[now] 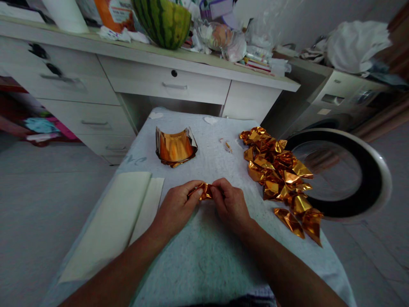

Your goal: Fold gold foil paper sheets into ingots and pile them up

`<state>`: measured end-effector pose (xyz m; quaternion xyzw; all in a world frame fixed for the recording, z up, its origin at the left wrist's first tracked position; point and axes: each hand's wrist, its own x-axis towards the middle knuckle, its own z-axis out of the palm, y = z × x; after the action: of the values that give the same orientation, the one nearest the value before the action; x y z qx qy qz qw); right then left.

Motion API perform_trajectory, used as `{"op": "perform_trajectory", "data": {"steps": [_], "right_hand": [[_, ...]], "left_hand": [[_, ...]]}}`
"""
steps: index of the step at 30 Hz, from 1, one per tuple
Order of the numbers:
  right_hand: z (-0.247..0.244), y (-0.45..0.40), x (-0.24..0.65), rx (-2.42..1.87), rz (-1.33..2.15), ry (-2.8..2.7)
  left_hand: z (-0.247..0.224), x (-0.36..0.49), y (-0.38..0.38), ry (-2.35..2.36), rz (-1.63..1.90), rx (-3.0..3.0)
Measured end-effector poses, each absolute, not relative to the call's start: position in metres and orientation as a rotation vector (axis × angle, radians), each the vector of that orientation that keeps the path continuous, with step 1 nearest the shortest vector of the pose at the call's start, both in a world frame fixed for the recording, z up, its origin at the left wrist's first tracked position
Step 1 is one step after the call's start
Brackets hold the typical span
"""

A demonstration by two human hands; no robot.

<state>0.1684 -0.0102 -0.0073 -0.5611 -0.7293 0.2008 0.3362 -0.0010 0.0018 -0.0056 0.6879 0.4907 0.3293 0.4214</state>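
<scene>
Both my hands meet over the middle of a cloth-covered table (204,247). Between them is a small piece of shiny copper-gold foil paper (207,192), partly folded. My left hand (180,204) pinches its left end with thumb and fingers. The right end is pinched by my right hand (231,204). Beyond my left hand stands a curved stack of gold foil sheets (175,147). To the right lies a heap of folded gold foil pieces (275,166), several of them pointed at the ends.
Pale folded paper (108,221) lies along the table's left side. Small scraps (227,146) sit near the far middle. Behind is a white drawer desk (172,81) bearing a cut watermelon (164,23) and clutter. An open washing machine door (338,170) stands at the right.
</scene>
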Motion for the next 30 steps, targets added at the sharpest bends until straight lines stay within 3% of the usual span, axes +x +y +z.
{"op": "perform_trajectory", "data": {"steps": [30], "right_hand": [[-0.0123, -0.0097, 0.1672, -1.421, 0.444, -1.888]], "left_hand": [[-0.0027, 0.001, -0.0054, 1.221, 0.851, 1.889]]}}
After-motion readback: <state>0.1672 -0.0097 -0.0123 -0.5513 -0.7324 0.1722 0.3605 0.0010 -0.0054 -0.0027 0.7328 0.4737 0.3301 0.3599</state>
